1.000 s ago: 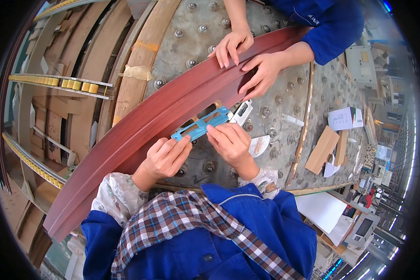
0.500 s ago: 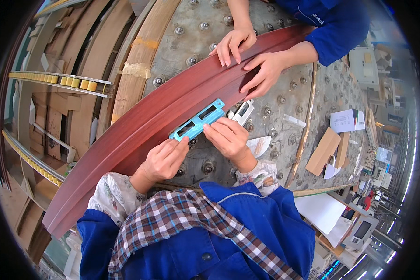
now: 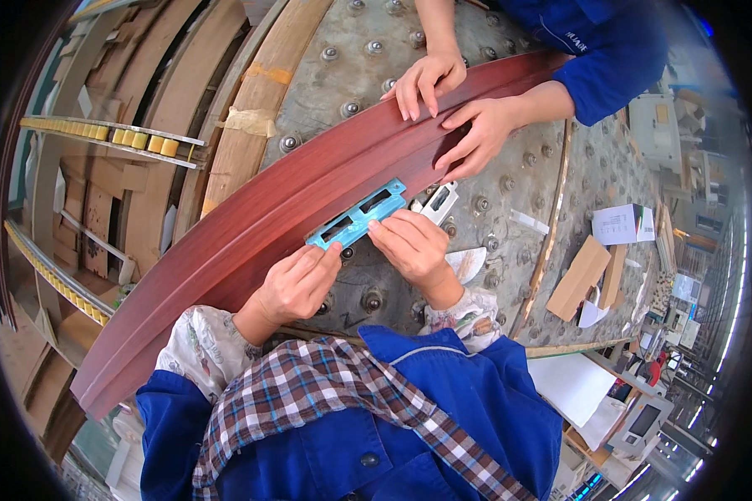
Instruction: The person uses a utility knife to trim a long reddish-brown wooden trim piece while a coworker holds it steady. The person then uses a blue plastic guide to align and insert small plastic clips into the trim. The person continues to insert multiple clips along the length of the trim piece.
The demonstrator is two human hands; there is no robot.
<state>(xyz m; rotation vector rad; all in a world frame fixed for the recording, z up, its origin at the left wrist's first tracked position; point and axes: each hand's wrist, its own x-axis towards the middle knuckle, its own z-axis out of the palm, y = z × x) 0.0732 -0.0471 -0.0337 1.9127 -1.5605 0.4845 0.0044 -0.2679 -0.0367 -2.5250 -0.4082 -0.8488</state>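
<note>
A long reddish-brown wooden profile lies diagonally before me. Against its near edge sits a light-blue strike plate with two rectangular openings. My left hand pinches the plate's left end between thumb and fingers. At the plate's right part, my right hand grips the lower edge with its fingertips. Just past my right hand a white-and-dark lock piece rests on the table, partly hidden by that hand. The hidden undersides of my fingers do not show.
Across the profile, a co-worker's two hands rest on its far end. The metal table is studded with ball rollers. Cardboard pieces and a white box lie to the right. Wooden boards and roller tracks stand at left.
The view has shifted slightly. Both my hands keep their hold on the strike plate, which stays at the profile's edge.
</note>
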